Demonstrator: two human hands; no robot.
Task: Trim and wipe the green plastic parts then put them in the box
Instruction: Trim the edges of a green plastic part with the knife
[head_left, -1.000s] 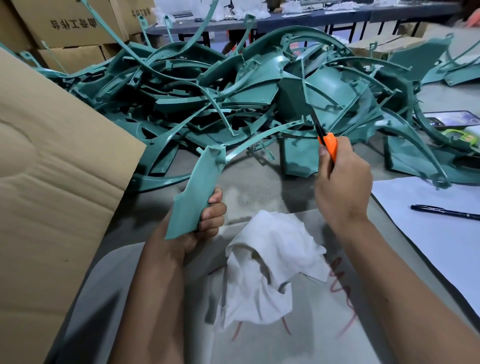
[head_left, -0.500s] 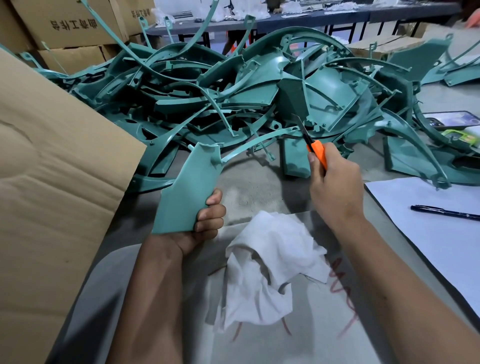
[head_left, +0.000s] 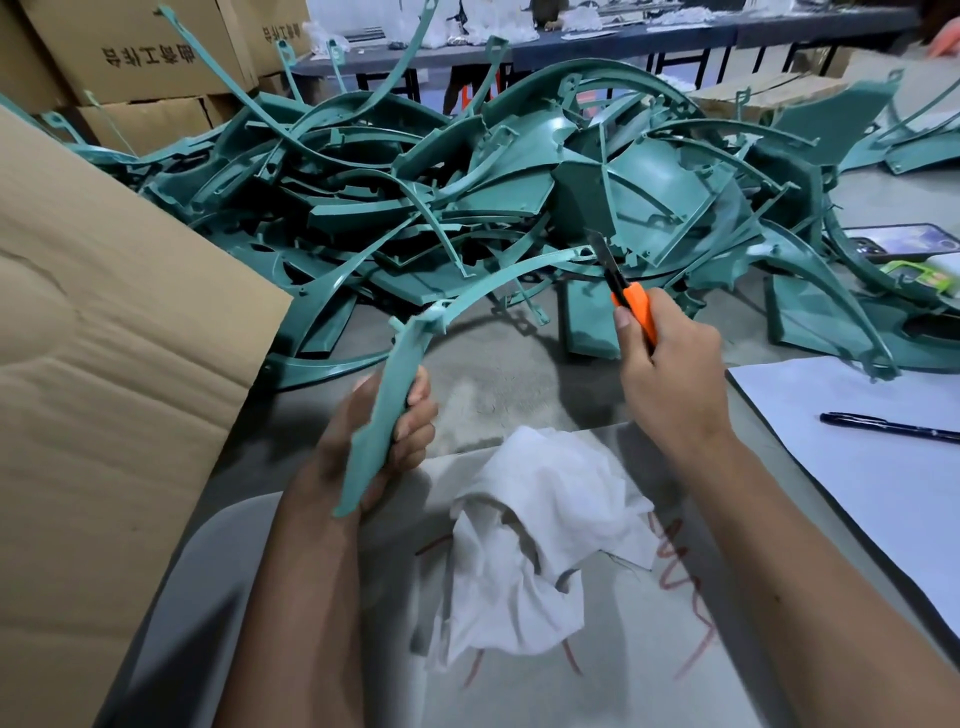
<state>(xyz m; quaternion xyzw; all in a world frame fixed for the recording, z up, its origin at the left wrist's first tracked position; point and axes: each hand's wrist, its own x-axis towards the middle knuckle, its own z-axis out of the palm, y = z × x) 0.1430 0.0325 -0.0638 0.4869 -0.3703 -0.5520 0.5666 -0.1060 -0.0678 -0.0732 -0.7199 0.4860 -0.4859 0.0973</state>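
Item in hand: one green plastic part (head_left: 387, 410), a flat panel running into a long thin curved arm, held edge-on above the grey tabletop (head_left: 498, 384); somewhat blurred

Left hand (head_left: 387, 431): fingers curled round the panel end of the part, gripping it

Right hand (head_left: 670, 374): closed round an orange-handled utility knife (head_left: 631, 301), dark blade extended and pointing at the far tip of the curved arm; whether blade touches plastic cannot be told

Stock: large tangled heap of matching green plastic parts (head_left: 467, 192) on the table beyond the hands, more at far right

Cloth: crumpled white rag (head_left: 540, 540) lying on the grey mat with red scribbles (head_left: 649, 649), near the person, held by neither hand

Box: brown cardboard flap (head_left: 104, 389) at left; interior not visible, so packed count unknown

Sundries: white paper sheet (head_left: 857, 457) with black pen (head_left: 888, 427), phone (head_left: 893, 241) at right edge, printed cartons (head_left: 135, 57) behind

Progress, judged: trimming stage on this piece; wiping and boxing of it not yet done; the heap suggests most of the work remains
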